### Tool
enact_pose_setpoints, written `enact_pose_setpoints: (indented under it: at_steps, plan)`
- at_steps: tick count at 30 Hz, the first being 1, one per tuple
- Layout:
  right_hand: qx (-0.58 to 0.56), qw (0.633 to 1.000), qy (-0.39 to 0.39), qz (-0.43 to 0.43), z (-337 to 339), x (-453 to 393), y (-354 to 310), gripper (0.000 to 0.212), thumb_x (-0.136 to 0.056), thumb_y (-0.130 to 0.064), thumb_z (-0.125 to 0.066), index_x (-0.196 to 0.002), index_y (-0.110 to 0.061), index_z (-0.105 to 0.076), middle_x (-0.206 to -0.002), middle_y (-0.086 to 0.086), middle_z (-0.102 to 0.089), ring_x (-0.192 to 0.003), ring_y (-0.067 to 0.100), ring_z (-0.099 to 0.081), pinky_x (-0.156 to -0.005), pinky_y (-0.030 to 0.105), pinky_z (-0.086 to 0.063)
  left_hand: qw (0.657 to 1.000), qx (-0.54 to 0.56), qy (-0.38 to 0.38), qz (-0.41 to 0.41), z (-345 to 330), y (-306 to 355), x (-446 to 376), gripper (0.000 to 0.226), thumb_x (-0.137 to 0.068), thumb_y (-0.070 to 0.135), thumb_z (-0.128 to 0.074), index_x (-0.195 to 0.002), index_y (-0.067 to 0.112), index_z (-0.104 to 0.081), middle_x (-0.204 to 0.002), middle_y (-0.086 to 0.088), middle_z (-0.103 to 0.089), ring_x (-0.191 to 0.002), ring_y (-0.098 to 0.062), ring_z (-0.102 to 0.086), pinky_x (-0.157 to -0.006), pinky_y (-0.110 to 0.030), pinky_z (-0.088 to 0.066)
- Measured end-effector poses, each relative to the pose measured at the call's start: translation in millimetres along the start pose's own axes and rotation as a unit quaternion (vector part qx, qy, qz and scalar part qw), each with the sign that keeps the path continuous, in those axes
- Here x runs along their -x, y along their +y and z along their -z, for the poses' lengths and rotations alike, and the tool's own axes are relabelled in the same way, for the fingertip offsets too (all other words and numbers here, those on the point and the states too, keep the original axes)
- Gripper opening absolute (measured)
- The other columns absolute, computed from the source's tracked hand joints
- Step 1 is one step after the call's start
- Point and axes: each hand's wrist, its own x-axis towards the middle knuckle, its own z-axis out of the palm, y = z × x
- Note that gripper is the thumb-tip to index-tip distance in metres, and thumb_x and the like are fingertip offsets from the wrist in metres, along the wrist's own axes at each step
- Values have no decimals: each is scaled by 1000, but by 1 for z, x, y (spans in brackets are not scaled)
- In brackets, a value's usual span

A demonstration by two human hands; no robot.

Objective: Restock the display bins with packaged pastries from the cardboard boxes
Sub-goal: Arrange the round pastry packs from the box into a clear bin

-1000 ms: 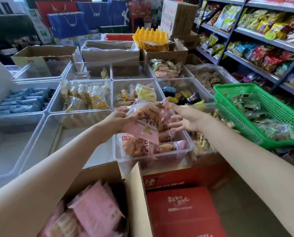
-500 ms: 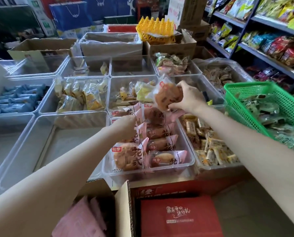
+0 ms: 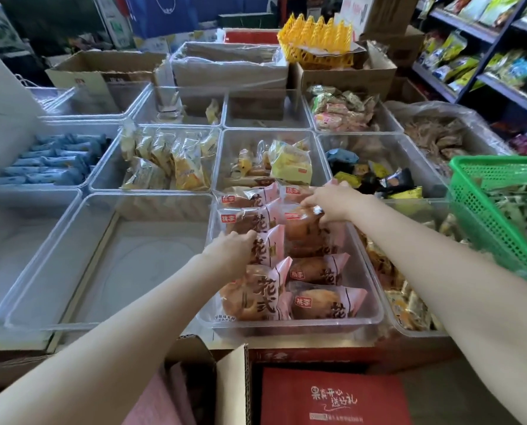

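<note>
A: How'll the pastry packs (image 3: 312,225) handle?

B: Light, soft, crushable imo; film's slick. Pinch the crimped pink edge, not the bun.

A: Where are they?

B: Two rows in the clear front bin (image 3: 375,289), more in the cardboard box (image 3: 228,388) below.

A: Hands?

B: Both arms stretched over the bin. Right hand (image 3: 329,200) pinching a far-row pack; left hand (image 3: 234,250) palm down, fingers curled on a left-row pack (image 3: 263,250). Grip there: can't tell.
</note>
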Motion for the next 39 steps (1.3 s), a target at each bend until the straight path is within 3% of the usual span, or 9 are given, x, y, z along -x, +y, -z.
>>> enact_pose_setpoints:
  at_steps: [6,8,12,18,22,25,28,34,39]
  plan:
    - [29,994,41,-99,-22,-8,-27,47,-96,-12,-42,-141,-26,-36,-150,14,-22,-140,38,-13,-110,53,-22,1000,0,-17,2,-3,-2,-3,52,-89,5,-48,-137,11,-29,-126,-17,-48,-118,-33,-44,-98,-41,-42]
    - [-28,990,69,-120,-29,-1,-31,61,-92,-1,-43,-146,-21,-24,-152,15,-19,-142,37,-10,-113,51,-20,1000,7,-19,-4,-3,-3,-3,57,-89,10,-51,-140,12,-26,-128,-17,-46,-120,-34,-42,-102,-43,-40]
    - [-101,968,180,-142,-19,23,-28,67,-85,9,-44,-144,-17,-26,-145,15,-28,-133,35,-26,-105,45,-31,997,61,44,-35,-2,-16,6,47,-87,11,-51,-132,9,-38,-127,-13,-48,-119,-31,-46,-99,-39,-41]
    - [-222,935,248,-124,31,52,-64,50,-86,7,-42,-133,-11,-44,-138,12,-37,-126,32,-34,-102,49,-38,984,15,160,-77,8,-30,53,38,-91,11,-42,-129,13,-42,-133,-6,-43,-120,-27,-43,-97,-39,-39]
    - [-221,936,275,-13,71,88,-138,51,-89,5,-41,-137,-13,-41,-138,11,-35,-131,30,-32,-105,45,-34,968,-3,209,-139,13,-62,107,47,-88,10,-46,-134,20,-40,-139,0,-38,-127,-23,-37,-103,-35,-29]
    - [-167,952,239,92,89,115,-217,50,-92,-3,-41,-140,-17,-35,-137,10,-35,-123,30,-42,-99,44,-41,969,-11,204,-135,3,-112,162,43,-87,13,-49,-129,24,-48,-137,3,-41,-128,-21,-36,-105,-33,-25]
    - [-114,972,148,145,100,131,-295,52,-94,-10,-46,-142,-21,-32,-139,8,-32,-127,28,-36,-106,44,-34,987,35,126,-91,-19,-177,219,32,-88,13,-48,-118,18,-57,-124,-2,-54,-117,-23,-50,-99,-32,-37]
    - [-117,967,75,213,125,148,-428,36,-93,-19,-51,-129,-14,-51,-125,11,-51,-116,26,-50,-91,30,-39,999,35,25,-1,-75,-296,313,21,-86,25,-55,-101,12,-64,-106,-8,-61,-103,-28,-57,-84,-31,-44]
    - [-167,945,22,279,121,155,-515,25,-87,-20,-59,-111,-13,-60,-107,8,-63,-99,24,-58,-78,29,-44,998,54,-29,24,-102,-330,358,36,-82,35,-61,-115,19,-57,-116,-3,-54,-108,-25,-54,-91,-35,-44]
